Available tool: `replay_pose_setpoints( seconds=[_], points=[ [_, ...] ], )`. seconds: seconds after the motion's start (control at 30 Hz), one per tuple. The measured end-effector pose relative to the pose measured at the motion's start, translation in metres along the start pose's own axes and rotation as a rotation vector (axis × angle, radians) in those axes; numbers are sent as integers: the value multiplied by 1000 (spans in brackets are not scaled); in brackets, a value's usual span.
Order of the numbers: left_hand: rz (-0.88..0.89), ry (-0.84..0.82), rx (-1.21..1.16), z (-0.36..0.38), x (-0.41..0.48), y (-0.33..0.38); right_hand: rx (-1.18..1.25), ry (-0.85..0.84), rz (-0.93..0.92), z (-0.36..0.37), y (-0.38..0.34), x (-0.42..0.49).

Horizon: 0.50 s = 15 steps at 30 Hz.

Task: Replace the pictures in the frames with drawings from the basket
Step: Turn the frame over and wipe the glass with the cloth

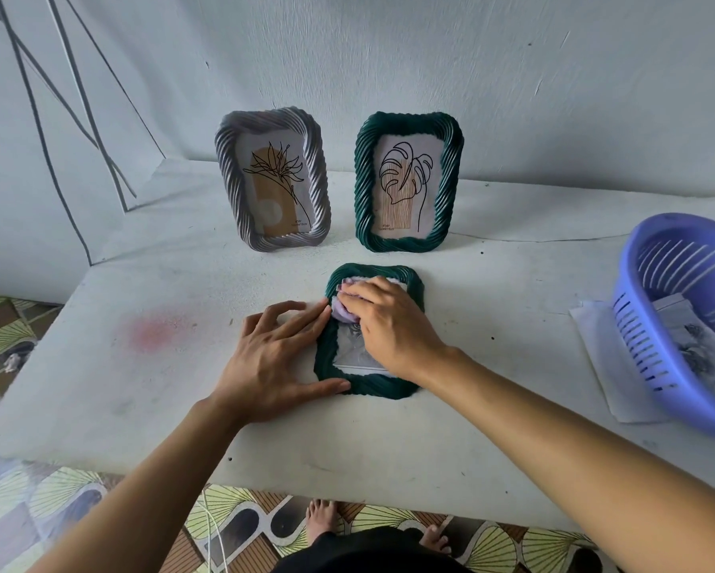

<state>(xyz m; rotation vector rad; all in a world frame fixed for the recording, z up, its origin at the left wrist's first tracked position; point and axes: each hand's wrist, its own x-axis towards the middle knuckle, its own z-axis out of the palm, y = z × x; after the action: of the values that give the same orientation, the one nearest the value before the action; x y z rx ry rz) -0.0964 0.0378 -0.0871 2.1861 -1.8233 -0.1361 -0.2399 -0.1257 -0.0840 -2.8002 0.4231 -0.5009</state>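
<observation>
The green frame point(376, 386) lies lengthwise before us; our flat left hand point(273, 357) braces its side; our right hand point(389, 324) atop grips a cloth point(341, 311).

A single wide-angle view, worn on the person's head, looks forward and down at the table point(389, 440) — close above the right hand point(389, 328) gripping a lilac cloth point(341, 314) on the flat green frame point(372, 386). Beyond that grip the wall point(430, 55) fills the top; nearer than it, bare feet point(320, 519) reach the bottom edge.
</observation>
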Motion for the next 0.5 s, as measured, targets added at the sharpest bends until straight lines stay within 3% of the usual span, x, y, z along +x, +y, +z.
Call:
replay_pose_setpoints(
  seconds=[0.33,0.5],
  points=[
    [4,8,-2,1,0,-2,317,-216,-199,-26,8,-54],
    [-5,-6,-13,-1,1,-1,306,-229,-237,-40,40,-52]
  ],
)
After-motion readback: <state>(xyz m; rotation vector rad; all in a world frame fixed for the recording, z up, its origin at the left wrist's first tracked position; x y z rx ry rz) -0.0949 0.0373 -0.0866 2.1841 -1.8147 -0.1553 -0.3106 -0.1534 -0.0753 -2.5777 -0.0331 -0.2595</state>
